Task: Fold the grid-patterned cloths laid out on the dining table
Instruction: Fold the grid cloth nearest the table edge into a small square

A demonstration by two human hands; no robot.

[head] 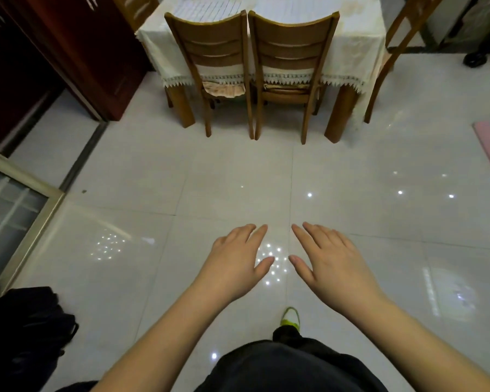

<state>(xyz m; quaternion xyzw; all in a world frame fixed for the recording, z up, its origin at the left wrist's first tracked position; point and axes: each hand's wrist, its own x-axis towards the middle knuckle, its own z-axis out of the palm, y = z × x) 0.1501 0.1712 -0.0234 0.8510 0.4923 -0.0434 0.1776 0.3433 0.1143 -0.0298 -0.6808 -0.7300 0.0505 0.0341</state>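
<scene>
— Which step is in hand?
— None yet: left hand (232, 267) and right hand (334, 264) are held flat, empty.
— And next?
— The grid-patterned cloths (210, 7) on the far bench (359, 32) must be approached.

Dim, warm indoor light from overhead. Glossy floor (153, 176) throws pinpoint glare spots, densest near the hands. Wide-angle bending at edges; cabinet (54, 52) leans. Left corners dark, slight softness at far top.
</scene>
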